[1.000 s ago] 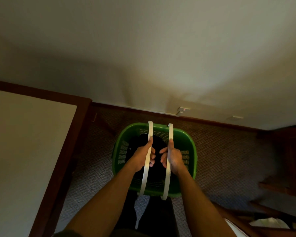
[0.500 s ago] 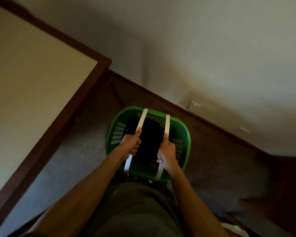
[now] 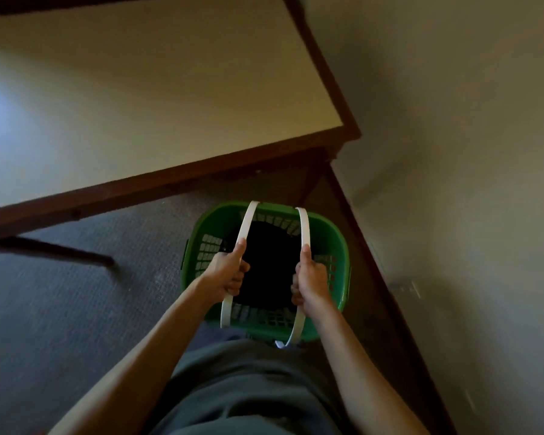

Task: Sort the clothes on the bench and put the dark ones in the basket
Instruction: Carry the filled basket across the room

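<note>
Gripping white handles, left hand [image 3: 225,274] and right hand [image 3: 310,282] (green basket [image 3: 333,237]).

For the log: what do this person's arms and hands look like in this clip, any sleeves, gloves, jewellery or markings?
Both forearms are bare from the bottom edge of the frame to the wrists; no sleeves show. The left hand and right hand wear no gloves, and no rings, watch or bands are visible, though the light is dim. No markings can be made out. A grey-green garment covers the torso between the arms.
</note>
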The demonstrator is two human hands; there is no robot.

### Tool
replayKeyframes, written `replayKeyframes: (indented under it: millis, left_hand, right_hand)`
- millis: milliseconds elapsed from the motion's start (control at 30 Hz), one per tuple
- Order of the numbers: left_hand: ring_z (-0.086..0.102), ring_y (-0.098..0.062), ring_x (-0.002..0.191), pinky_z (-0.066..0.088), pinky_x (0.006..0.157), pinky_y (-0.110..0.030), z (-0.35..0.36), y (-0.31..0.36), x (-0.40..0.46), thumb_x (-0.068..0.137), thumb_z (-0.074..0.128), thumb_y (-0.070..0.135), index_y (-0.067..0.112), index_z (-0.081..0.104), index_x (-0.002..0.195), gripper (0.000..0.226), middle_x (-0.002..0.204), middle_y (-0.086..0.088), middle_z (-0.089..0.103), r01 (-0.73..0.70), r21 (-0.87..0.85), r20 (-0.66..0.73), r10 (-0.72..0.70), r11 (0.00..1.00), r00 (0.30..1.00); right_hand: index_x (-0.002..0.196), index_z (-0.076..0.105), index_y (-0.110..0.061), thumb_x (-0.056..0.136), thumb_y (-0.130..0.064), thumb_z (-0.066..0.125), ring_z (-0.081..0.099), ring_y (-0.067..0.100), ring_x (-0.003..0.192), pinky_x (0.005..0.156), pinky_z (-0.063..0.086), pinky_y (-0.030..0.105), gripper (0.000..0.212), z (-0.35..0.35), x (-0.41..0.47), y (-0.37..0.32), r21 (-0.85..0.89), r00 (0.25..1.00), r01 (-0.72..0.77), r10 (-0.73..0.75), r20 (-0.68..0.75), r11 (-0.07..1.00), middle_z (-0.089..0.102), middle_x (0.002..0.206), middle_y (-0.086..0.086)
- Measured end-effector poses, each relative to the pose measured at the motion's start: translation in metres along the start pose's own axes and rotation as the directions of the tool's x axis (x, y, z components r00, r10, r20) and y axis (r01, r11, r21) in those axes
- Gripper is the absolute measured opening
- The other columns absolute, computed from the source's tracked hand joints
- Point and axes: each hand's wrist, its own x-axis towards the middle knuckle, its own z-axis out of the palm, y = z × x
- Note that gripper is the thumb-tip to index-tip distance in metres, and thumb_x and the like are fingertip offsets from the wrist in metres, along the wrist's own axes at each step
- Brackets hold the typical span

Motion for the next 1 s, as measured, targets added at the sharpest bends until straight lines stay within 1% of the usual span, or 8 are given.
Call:
replayKeyframes:
  millis: [67,167,300,400,600,733,900,1000]
  left_hand:
    - [0.027,-0.011,0.036,0.023,0.039,-0.022,-0.026,-0.013,-0.014,0.096,0.046,0.065,0.010,0.051,0.071,0.061,0.045,0.003,0.032,-0.014,-0.091,-0.028,0.011,0.996,1.000]
    - [0.025,-0.010,0.036,0.023,0.039,-0.021,-0.068,-0.034,-0.039,0.097,0.046,0.063,0.012,0.048,0.067,0.059,0.045,0.003,0.030,-0.071,-0.248,-0.078,0.053,0.966,0.996]
    - [0.021,-0.008,0.032,0.019,0.035,-0.018,-0.133,-0.076,-0.071,0.097,0.045,0.061,0.014,0.044,0.062,0.059,0.043,0.005,0.024,-0.136,-0.446,-0.151,0.075,0.885,0.986]
    - [0.018,-0.007,0.032,0.016,0.036,-0.017,-0.184,-0.109,-0.093,0.099,0.044,0.058,0.015,0.043,0.061,0.058,0.042,0.006,0.022,-0.162,-0.553,-0.194,0.063,0.817,0.979]
    - [0.015,-0.007,0.029,0.016,0.036,-0.014,-0.282,-0.168,-0.128,0.101,0.040,0.057,0.016,0.041,0.062,0.057,0.039,0.006,0.019,-0.227,-0.647,-0.298,0.033,0.728,0.954]
    - [0.015,-0.008,0.029,0.016,0.038,-0.013,-0.339,-0.203,-0.143,0.101,0.037,0.059,0.018,0.037,0.061,0.058,0.039,0.006,0.019,-0.269,-0.706,-0.379,-0.028,0.655,0.925]
    - [0.015,-0.009,0.032,0.014,0.039,-0.015,-0.394,-0.237,-0.166,0.099,0.035,0.064,0.019,0.033,0.057,0.061,0.041,0.005,0.019,-0.361,-0.770,-0.451,-0.049,0.526,0.891]
    - [0.016,-0.009,0.032,0.015,0.039,-0.015,-0.422,-0.248,-0.180,0.095,0.039,0.067,0.020,0.034,0.058,0.060,0.043,0.004,0.019,-0.415,-0.781,-0.500,-0.069,0.467,0.863]
  right_hand:
    - [0.058,0.039,-0.022,0.099,-0.060,0.040,0.027,0.011,0.032,0.036,0.020,0.020,0.056,0.022,-0.010,0.001,-0.048,0.998,0.009,-0.006,0.064,0.999,0.032,0.044,-0.006]
    - [0.060,0.039,-0.023,0.098,-0.062,0.040,0.024,0.011,0.034,0.036,0.018,0.020,0.055,0.058,-0.026,0.004,-0.121,0.987,0.016,0.003,0.158,0.993,0.031,0.046,-0.006]
    - [0.060,0.037,-0.024,0.098,-0.063,0.041,0.022,0.011,0.035,0.037,0.016,0.020,0.054,0.118,-0.053,0.018,-0.224,0.957,0.070,-0.003,0.290,0.972,0.028,0.048,-0.005]
    - [0.059,0.036,-0.024,0.100,-0.059,0.041,0.021,0.010,0.034,0.037,0.016,0.018,0.054,0.169,-0.079,0.033,-0.291,0.931,0.121,-0.006,0.366,0.949,0.028,0.046,-0.005]
    - [0.059,0.037,-0.024,0.101,-0.056,0.042,0.020,0.010,0.033,0.038,0.014,0.018,0.053,0.276,-0.122,0.071,-0.392,0.872,0.173,0.044,0.487,0.904,0.027,0.046,-0.005]
    - [0.064,0.039,-0.020,0.102,-0.053,0.042,0.019,0.009,0.032,0.042,0.012,0.017,0.050,0.347,-0.148,0.093,-0.454,0.803,0.212,0.111,0.586,0.865,0.024,0.044,-0.005]
    - [0.061,0.040,-0.019,0.102,-0.052,0.043,0.019,0.010,0.037,0.045,0.013,0.020,0.053,0.423,-0.184,0.110,-0.555,0.724,0.302,0.192,0.662,0.775,0.024,0.047,-0.003]
    - [0.059,0.038,-0.019,0.102,-0.051,0.046,0.020,0.011,0.036,0.044,0.014,0.019,0.054,0.461,-0.202,0.114,-0.582,0.699,0.346,0.211,0.683,0.736,0.024,0.046,-0.002]
